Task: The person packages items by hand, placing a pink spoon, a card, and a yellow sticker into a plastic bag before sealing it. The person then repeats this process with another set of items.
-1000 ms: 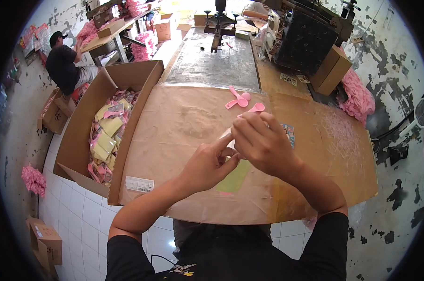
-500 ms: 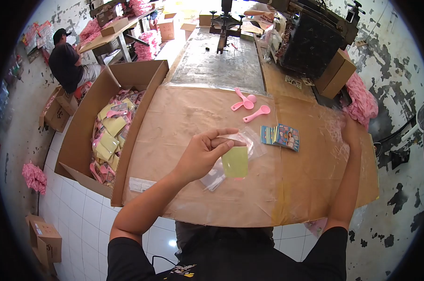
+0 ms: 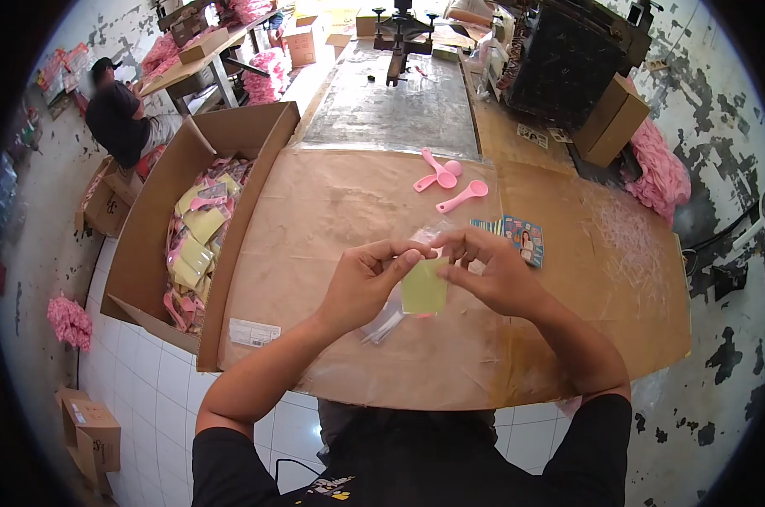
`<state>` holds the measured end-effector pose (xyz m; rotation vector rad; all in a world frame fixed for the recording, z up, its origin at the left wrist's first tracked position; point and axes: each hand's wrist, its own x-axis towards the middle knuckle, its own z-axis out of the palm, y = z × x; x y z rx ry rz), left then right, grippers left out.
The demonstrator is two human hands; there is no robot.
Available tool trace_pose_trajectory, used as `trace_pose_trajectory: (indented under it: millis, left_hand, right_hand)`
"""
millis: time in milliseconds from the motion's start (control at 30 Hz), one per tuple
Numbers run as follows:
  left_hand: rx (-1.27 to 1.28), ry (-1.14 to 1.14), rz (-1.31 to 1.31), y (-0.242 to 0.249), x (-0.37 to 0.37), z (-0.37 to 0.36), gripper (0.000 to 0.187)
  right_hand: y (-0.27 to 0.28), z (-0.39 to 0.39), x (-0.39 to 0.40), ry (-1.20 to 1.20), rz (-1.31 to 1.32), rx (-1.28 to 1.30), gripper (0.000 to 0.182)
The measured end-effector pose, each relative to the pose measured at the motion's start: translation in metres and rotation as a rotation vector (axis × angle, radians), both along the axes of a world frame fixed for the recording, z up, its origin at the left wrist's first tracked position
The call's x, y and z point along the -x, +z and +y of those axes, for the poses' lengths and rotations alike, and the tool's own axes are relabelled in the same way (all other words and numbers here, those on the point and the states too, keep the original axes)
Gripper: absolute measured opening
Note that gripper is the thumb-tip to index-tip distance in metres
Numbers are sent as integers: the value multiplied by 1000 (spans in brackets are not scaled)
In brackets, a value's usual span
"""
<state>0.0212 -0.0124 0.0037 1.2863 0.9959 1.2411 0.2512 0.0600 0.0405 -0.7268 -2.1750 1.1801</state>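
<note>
Above the brown-papered table, my left hand is closed, pinching the upper left edge of a small clear plastic bag with a pale yellow-green card in it. A bit of pink shows at the bag's lower edge. My right hand pinches the bag's upper right edge, its fingertips close to the left ones. Under the hands lie more flat clear plastic bags, partly covered. Just beyond my right hand is a stack of printed picture cards. Farther off lie several pink measuring spoons.
A large open carton of filled packets stands at the left. Thin clear plastic scraps lie on the table's right side. At the back are a metal plate with a clamp and a dark machine. A person sits far left.
My right hand has come from the plastic scraps at the far right to the bag and now grips its upper edge. My left hand keeps its hold, almost in place.
</note>
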Motion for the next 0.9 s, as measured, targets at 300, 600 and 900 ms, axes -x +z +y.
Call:
trace_pose_trajectory:
  millis: [300, 600, 900]
  left_hand:
    - [-21, 43, 105, 1, 1, -2, 29]
    - [-147, 99, 145, -2, 3, -3, 26]
    - [-42, -54, -112, 0, 12, 2, 27]
  right_hand:
    - [-13, 11, -4, 22, 184, 331, 25]
    - [-17, 19, -11, 80, 256, 363, 17]
    - [-13, 28, -17, 98, 133, 229, 18]
